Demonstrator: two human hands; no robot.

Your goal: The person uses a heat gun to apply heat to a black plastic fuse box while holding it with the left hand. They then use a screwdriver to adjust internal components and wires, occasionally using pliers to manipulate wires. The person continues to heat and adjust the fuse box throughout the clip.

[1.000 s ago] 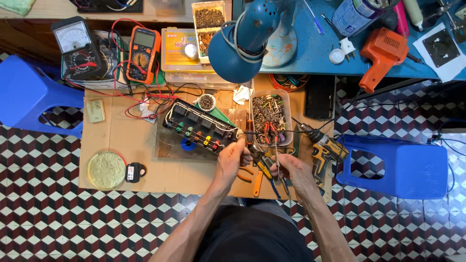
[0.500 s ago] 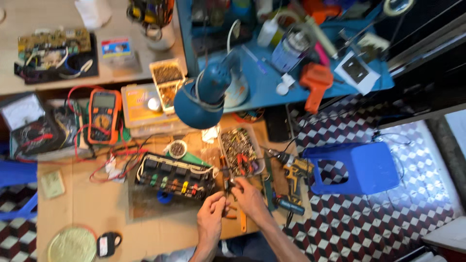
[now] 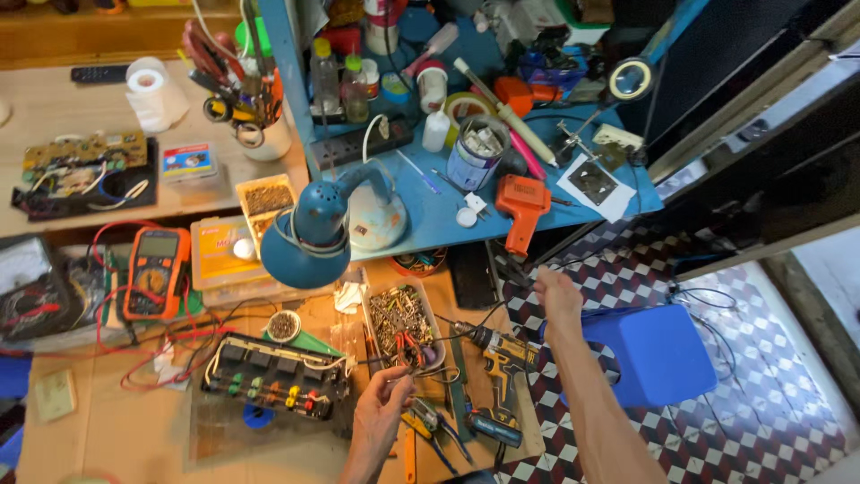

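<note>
My left hand [image 3: 381, 410] hovers over the cardboard work mat, fingertips pinched together beside a clear tray of screws [image 3: 400, 315] with red-handled cutters in it. Whatever is between the fingers is too small to make out. Left of that hand lies a black terminal board [image 3: 269, 381] with coloured knobs. My right hand [image 3: 555, 291] is stretched out to the right, off the mat, just below the orange soldering gun [image 3: 522, 206] at the edge of the blue table [image 3: 430, 220]. I see it from behind and its fingers are curled out of sight.
A blue desk lamp [image 3: 309, 237] hangs over the mat. A yellow-black cordless drill [image 3: 503, 354] and pliers [image 3: 430, 421] lie by my left hand. An orange multimeter [image 3: 157, 269] with red leads sits at left. A blue stool [image 3: 658, 354] stands on the chequered floor at right.
My hands were together over the tools by the screw tray; now the right hand has lifted away to the upper right. The view has swung right and up over the blue table.
</note>
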